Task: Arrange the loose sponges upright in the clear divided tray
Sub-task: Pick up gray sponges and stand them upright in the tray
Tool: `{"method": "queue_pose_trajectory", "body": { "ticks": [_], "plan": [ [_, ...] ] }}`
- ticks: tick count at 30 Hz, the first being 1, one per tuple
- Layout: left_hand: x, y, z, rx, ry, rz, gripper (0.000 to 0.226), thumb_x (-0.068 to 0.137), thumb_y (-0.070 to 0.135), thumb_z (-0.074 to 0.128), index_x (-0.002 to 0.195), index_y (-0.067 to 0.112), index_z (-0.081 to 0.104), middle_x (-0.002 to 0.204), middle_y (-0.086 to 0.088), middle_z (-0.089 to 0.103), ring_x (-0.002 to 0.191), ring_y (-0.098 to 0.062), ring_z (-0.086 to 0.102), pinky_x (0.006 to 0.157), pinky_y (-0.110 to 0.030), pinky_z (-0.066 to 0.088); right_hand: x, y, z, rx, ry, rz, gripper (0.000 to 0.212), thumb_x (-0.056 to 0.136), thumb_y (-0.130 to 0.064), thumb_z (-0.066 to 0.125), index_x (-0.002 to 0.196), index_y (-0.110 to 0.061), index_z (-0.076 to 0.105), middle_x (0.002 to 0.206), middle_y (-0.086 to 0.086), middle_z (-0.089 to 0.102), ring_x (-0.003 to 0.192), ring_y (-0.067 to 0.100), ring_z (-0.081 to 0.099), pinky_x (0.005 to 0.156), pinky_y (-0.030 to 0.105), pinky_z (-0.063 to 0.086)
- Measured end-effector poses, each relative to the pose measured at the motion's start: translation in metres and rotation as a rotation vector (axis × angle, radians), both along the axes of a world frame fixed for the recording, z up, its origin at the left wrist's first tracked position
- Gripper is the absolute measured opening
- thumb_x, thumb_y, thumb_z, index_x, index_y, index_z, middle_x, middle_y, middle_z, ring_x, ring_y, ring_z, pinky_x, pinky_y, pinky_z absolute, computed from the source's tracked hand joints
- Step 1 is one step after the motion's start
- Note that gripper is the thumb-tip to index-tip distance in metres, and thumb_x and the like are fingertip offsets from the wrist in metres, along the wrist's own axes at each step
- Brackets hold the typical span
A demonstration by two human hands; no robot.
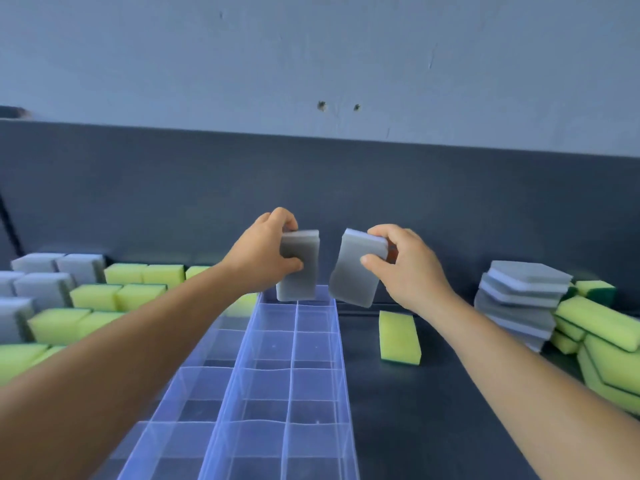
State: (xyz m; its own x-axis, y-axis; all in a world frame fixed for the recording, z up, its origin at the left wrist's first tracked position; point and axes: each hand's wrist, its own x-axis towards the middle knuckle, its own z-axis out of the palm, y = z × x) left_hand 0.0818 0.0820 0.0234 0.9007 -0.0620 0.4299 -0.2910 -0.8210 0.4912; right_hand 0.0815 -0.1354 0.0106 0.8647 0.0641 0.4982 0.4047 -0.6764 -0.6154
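A clear divided tray (341, 344) runs from the bottom middle away from me on the dark table. My left hand (265, 252) grips a grey sponge (298, 271) upright, just above the tray's far end. My right hand (405, 266) grips a second grey sponge (355, 275), tilted, beside the first and over the tray's far right corner. The two sponges are a little apart. The tray compartments in view hold no sponges.
A loose yellow sponge (399, 336) stands right of the tray. A stack of grey sponges (521, 299) and a heap of yellow-green sponges (602, 344) lie at the right. Rows of upright grey sponges (38, 282) and yellow sponges (114, 296) fill the left. A dark back panel (311, 174) bounds the table.
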Motion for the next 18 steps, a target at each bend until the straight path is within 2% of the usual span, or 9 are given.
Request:
{"method": "queue_pose_trajectory", "body": {
  "ticks": [4,12,18],
  "plan": [
    [0.008,0.030,-0.004,0.095,0.041,0.040,0.051,0.083,0.016,0.067,0.127,0.028,0.044,0.110,-0.002,0.043,0.084,-0.027,0.053,0.071,-0.027,0.040,0.018,0.029,-0.003,-0.021,-0.004,-0.005,0.030,0.086,-0.022,0.062,0.115,-0.026,0.056,0.104,-0.005,0.050,0.087,0.016,0.054,0.070,0.024,0.036],
    [0.034,0.045,-0.023,0.048,0.094,0.021,0.047,0.084,0.013,0.065,0.125,0.025,0.045,0.110,-0.004,0.036,0.082,-0.031,0.054,0.076,-0.029,0.044,0.049,0.055,-0.021,-0.124,0.051,-0.001,0.033,0.087,-0.021,0.060,0.119,-0.025,0.057,0.114,-0.002,0.050,0.087,0.018,0.053,0.074,0.025,0.038],
    [0.048,0.043,-0.033,0.169,0.098,0.011,0.046,0.087,0.014,0.061,0.127,0.025,0.042,0.110,-0.001,0.030,0.070,-0.030,0.052,0.076,-0.033,0.049,0.061,0.059,-0.029,-0.198,0.072,-0.026,0.030,0.089,-0.020,0.056,0.118,-0.025,0.057,0.113,-0.001,0.048,0.088,0.021,0.053,0.075,0.028,0.042]
  ]
}}
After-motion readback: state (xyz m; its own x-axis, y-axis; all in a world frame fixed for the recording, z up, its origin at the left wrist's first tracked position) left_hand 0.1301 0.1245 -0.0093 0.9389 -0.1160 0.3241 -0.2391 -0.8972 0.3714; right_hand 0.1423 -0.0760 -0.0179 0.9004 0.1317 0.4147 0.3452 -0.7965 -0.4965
